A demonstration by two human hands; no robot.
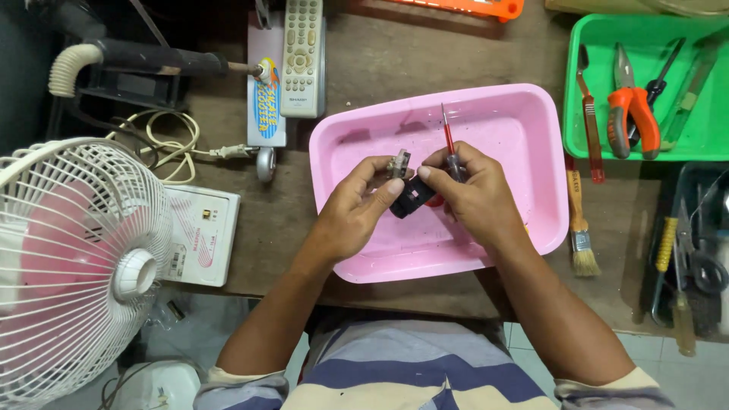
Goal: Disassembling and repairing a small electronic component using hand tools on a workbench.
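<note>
We take the pink tray (524, 114) as our landmark. It lies on the wooden table (380, 57), its near rim close to the table's front edge.

Over the middle of the tray we see both hands meeting. The left hand (353, 209) has its fingers curled and its thumb and forefinger pinching a small black part (410, 199), which hangs just above the tray floor; a small grey metal piece (399, 162) sticks up at the fingertips. The right hand (471, 190) is closed around a red-handled screwdriver (448, 140), whose shaft points away from us toward the tray's far rim, and its thumb presses on the black part too.

Inside the tray, the floor around the hands is bare right out to each wall.

Right of the tray, a paintbrush (581, 228) lies just beside its right rim, bristles toward the table's front edge. Beyond the far-right corner a green tray (577, 91) holds orange-handled pliers (634, 114) and other tools. Further right a dark tray (687, 182) carries more tools.

Left of the tray, a white remote control (302, 53) lies near its far-left corner. Well to the left a white box (199, 235) sits at the table's edge, with a white fan (76, 258) beside it.
</note>
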